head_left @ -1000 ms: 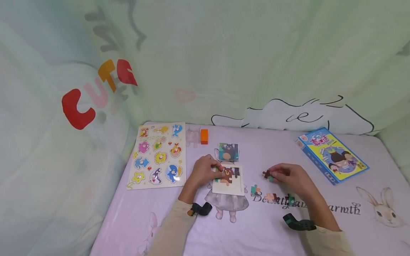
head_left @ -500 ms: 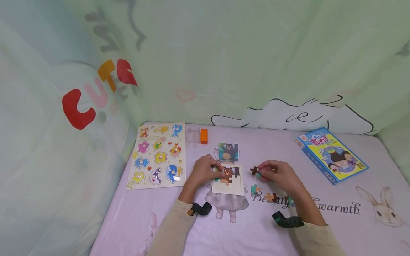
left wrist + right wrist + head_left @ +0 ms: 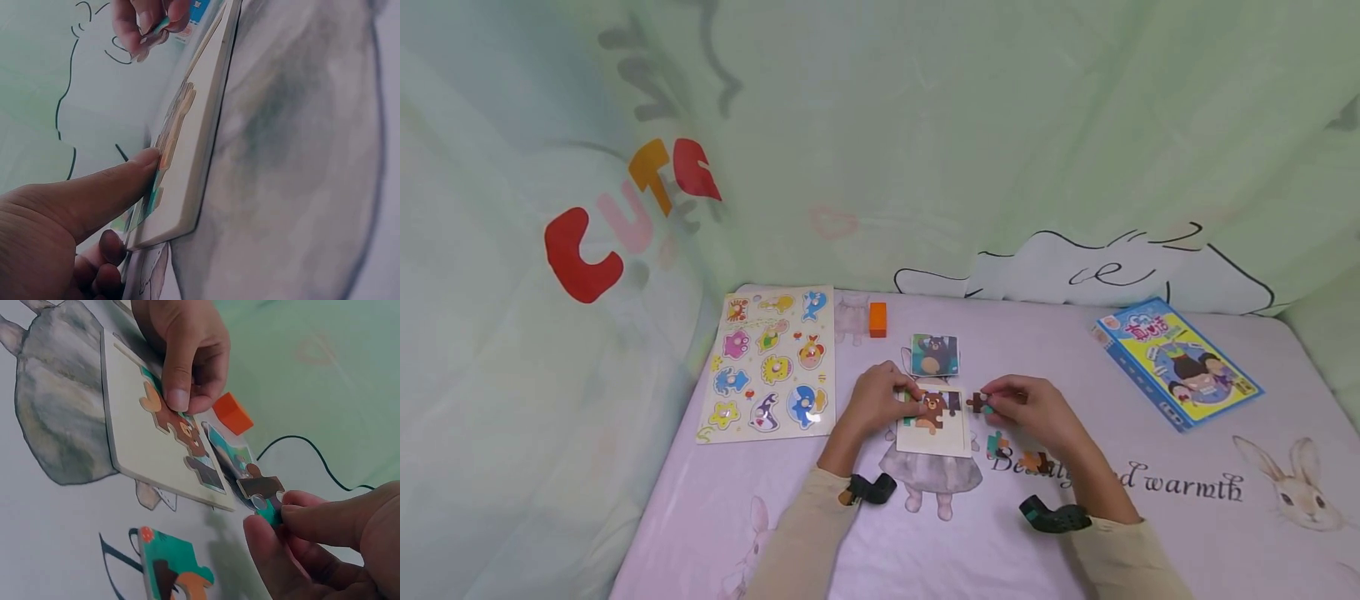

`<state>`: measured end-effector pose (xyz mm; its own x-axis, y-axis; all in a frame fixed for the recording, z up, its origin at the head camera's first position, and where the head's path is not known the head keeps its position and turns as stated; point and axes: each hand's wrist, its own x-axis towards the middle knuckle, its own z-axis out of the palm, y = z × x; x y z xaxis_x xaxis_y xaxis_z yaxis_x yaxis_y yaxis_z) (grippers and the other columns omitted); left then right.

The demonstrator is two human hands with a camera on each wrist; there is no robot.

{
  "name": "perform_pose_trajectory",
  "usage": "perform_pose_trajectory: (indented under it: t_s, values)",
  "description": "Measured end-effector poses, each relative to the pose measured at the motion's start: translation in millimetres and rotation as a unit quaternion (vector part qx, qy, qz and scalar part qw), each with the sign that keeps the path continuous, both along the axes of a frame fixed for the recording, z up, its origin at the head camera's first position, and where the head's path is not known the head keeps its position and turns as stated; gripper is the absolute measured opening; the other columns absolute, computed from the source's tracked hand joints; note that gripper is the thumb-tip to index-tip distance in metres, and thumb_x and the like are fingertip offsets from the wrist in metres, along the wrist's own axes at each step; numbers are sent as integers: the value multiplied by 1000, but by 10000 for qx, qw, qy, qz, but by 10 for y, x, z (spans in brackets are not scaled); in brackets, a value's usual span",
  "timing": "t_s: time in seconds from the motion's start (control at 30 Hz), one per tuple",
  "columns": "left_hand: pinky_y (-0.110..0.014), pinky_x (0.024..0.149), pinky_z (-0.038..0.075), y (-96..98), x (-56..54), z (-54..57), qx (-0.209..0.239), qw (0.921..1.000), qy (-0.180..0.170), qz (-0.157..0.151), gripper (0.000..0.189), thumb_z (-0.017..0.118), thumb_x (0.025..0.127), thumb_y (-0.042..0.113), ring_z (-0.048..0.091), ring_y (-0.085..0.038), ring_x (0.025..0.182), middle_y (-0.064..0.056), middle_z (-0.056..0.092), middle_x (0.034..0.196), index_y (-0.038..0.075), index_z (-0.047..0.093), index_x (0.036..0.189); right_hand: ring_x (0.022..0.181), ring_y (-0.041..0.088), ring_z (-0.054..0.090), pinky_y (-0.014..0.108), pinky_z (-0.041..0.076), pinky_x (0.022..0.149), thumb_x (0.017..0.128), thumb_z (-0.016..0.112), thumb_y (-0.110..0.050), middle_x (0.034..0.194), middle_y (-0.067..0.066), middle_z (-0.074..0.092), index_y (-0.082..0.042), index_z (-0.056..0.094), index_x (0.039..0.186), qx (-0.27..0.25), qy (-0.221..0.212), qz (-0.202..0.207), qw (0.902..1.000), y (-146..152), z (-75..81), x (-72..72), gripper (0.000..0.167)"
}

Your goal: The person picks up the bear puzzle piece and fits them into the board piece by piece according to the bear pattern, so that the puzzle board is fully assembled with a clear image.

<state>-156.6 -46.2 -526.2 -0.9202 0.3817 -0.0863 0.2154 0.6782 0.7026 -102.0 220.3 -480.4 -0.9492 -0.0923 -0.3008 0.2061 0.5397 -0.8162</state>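
Note:
A square puzzle board (image 3: 953, 437) lies on the table, its upper part filled with pieces forming a brown bear (image 3: 932, 408). My left hand (image 3: 876, 402) grips its left side, the thumb (image 3: 134, 172) pressing on the fitted pieces. Between thumb and fingertips my right hand (image 3: 1033, 410) pinches a brown and teal jigsaw piece (image 3: 265, 487), held just off the board's right edge. Two loose pieces lie right of the board: a teal one (image 3: 997, 445) and an orange and brown one (image 3: 1036, 462). A bear picture card (image 3: 935, 356) lies directly behind the board.
To the left is a sea-animal knob puzzle (image 3: 749, 433). An orange block (image 3: 877, 320) stands at the back. A blue and yellow box (image 3: 1195, 362) lies on the right. Curtains rise behind the patterned tablecloth (image 3: 970, 550).
My right hand has carried the jigsaw piece leftward, close to the board's right edge. My left hand has stayed on the board. The right forearm now hides a further loose piece seen earlier.

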Motion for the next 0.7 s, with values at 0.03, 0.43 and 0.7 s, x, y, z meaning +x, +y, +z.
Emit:
perform_pose_trajectory:
  t_s: [0.03,0.43,0.7]
  values:
    - [-27,75,38,-1,-2,-4,6,10000,6,1,19,86,81,38,49,-13,84,5,58,89,23,80,90,92,22,66,26,57,80,99,66,-14,117,15,71,-7,70,122,10,40,23,10000,-18,0,-3,24]
    - [-26,73,36,-7,3,17,-13,10000,33,-1,19,86,81,36,48,-13,82,4,56,87,22,81,91,86,22,66,29,60,76,98,68,-11,109,15,67,-4,67,121,-169,-142,-99,9997,-201,-51,6,24]
    - [-26,72,34,-5,8,26,20,10000,53,-8,17,87,81,35,47,-13,81,3,55,86,21,81,90,82,21,65,28,60,73,95,72,-10,101,12,67,-6,70,117,-102,-147,-126,9998,-271,-100,19,22]
